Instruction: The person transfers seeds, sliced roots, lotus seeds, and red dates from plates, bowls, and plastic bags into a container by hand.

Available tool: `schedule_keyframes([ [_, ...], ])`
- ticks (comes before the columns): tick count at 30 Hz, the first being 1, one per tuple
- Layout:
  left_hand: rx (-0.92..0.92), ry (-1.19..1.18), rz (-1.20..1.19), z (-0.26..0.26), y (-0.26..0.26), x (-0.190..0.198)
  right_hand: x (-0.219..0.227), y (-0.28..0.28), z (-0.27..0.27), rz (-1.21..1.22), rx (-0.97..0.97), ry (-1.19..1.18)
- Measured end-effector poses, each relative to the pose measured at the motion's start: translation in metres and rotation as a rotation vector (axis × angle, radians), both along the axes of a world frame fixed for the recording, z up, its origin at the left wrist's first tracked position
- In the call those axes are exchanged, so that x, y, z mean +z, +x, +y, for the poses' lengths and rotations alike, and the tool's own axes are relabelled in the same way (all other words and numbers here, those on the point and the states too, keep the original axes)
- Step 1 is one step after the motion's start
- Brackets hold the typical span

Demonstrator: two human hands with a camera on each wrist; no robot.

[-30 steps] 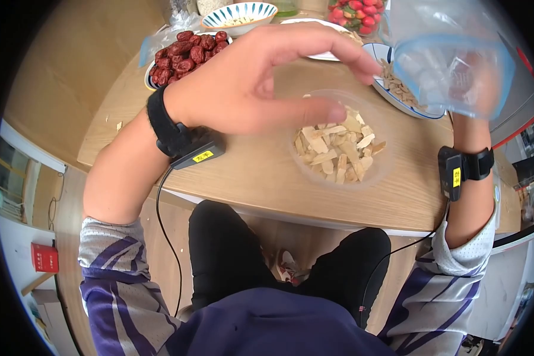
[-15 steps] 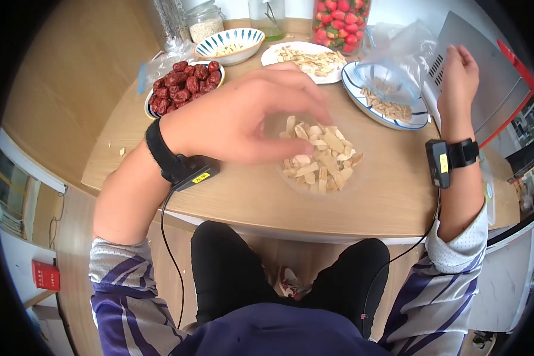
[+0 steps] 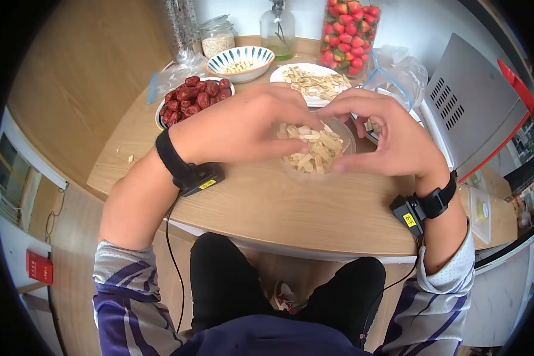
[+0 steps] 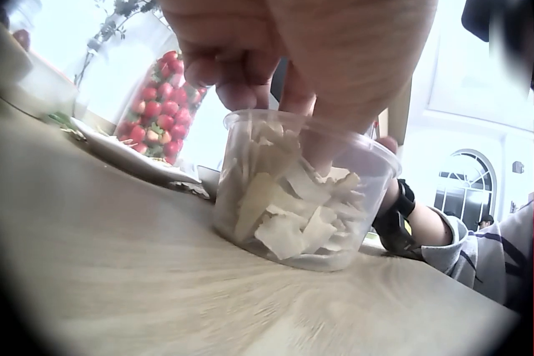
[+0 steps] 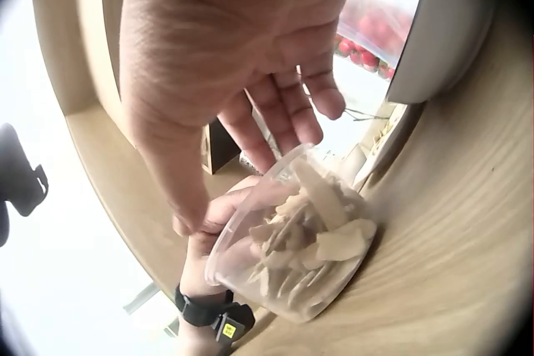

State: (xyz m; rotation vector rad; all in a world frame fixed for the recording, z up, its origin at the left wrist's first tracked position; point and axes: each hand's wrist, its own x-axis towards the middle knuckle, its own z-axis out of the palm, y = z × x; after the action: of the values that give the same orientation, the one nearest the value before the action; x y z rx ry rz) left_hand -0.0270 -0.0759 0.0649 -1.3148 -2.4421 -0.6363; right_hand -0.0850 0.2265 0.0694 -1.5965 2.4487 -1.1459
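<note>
A round clear plastic tub (image 3: 352, 141) of pale dried slices (image 3: 321, 153) stands upright on the wooden table. From its left side, the left hand (image 3: 243, 124) reaches over the rim with fingers curved; its thumb dips inside the tub (image 4: 338, 257) in the left wrist view, while other fingertips are behind the rim. A gap shows between thumb and fingers. At the tub's right side the right hand (image 3: 391, 133) arches with thumb and fingers spread, holding nothing. In the right wrist view those fingers (image 5: 263, 114) are beside the rim; whether they touch it I cannot tell.
Behind the hands are a bowl of red dates (image 3: 190, 101), a striped bowl (image 3: 240, 64), a white plate of slices (image 3: 314, 83) and a strawberry container (image 3: 349, 38). A plastic bag (image 3: 400, 74) lies over a plate back right, beside a grey panel (image 3: 477, 101).
The right hand has let go of the plastic bag at the back right and come down to the tub's right side. The left hand remains over the tub's left side.
</note>
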Motion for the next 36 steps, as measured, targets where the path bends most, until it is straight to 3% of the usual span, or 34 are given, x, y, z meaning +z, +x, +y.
schedule_keyframes([
  [6, 0.056, -0.041, -0.059, 0.010, 0.010, 0.011, -0.001, -0.003, 0.002, 0.110, 0.053, -0.005],
  [11, -0.035, -0.074, 0.017, 0.017, 0.001, 0.013, -0.005, 0.007, 0.003, -0.157, -0.002, 0.076],
  [15, 0.031, -0.213, 0.046, 0.027, 0.010, 0.021, -0.012, 0.007, -0.003, -0.241, 0.076, 0.054],
  [21, 0.114, -0.370, -0.049, 0.049, 0.018, 0.033, -0.028, -0.002, 0.001, -0.076, 0.092, 0.034],
  [28, 0.128, -0.364, -0.122, 0.067, 0.011, 0.044, -0.013, 0.003, 0.013, -0.103, 0.020, 0.175],
  [34, 0.092, -0.296, -0.155, 0.057, 0.007, 0.034, -0.020, 0.000, 0.012, -0.139, 0.081, 0.000],
  [36, 0.091, -0.285, -0.172, 0.057, 0.009, 0.035, -0.016, 0.004, 0.014, -0.129, 0.067, 0.044],
])
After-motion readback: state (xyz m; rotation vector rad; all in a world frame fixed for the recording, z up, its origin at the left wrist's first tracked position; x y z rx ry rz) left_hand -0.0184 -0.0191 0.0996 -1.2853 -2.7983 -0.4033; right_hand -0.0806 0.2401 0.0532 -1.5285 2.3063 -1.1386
